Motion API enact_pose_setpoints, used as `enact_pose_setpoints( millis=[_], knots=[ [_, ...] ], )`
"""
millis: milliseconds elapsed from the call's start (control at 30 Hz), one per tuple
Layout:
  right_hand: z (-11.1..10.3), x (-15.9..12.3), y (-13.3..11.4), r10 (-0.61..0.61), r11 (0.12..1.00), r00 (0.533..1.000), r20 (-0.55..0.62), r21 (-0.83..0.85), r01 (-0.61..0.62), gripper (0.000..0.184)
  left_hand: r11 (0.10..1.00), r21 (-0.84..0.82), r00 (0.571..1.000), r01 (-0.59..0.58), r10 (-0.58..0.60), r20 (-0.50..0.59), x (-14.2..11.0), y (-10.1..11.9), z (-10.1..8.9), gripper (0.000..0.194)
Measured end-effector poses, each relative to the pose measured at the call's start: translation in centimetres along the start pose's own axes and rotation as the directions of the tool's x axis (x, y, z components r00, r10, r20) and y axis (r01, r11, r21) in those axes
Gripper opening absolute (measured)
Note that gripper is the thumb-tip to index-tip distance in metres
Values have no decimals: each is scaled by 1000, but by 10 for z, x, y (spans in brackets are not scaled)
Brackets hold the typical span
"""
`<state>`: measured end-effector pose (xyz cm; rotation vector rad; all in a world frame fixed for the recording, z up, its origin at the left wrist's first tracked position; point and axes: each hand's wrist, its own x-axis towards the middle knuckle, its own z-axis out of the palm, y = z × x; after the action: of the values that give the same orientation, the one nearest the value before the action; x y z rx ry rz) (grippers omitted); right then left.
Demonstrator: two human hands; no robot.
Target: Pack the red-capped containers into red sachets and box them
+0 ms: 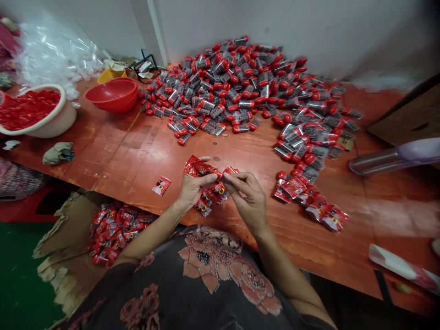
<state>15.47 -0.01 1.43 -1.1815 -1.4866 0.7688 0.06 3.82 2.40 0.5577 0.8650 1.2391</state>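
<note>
My left hand [190, 190] is closed round some red printed packets [195, 166], thumb on top, above the front part of the table. The fingertips of my right hand [250, 201] are pinched at the right end of the same red packaging, close to the left thumb. Part of what they grip is hidden by the fingers. Below and between the hands lie several small red packets [216, 194] with dark contents. One flat red card [161, 185] rests alone on the table to the left of my left hand.
A large heap of clear capsules with red caps [233, 87] covers the back of the table. Several red packets [319, 208] lie at right, near a clear tube [381, 160]. A red bowl [113, 98] and a white tub [60, 121] stand left. Below, a cardboard box [62, 266] holds packets.
</note>
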Motion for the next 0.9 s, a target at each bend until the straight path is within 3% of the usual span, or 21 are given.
enact_pose_setpoints(
  millis=[233, 433, 900],
  knots=[
    [9, -7, 6, 69, 996, 996, -53, 65, -66, 36, 996, -67, 996, -53, 48, -77, 3, -7, -2, 55],
    [1, -2, 2, 36, 998, 999, 13, 59, -37, 38, 996, -92, 994, -3, -8, -112, 5, -5, -4, 44],
    [-17, 11, -1, 69, 997, 981, 180, 27, -75, 30, 1000, -18, 992, -4, 2, -127, 3, -4, -1, 46]
  ],
)
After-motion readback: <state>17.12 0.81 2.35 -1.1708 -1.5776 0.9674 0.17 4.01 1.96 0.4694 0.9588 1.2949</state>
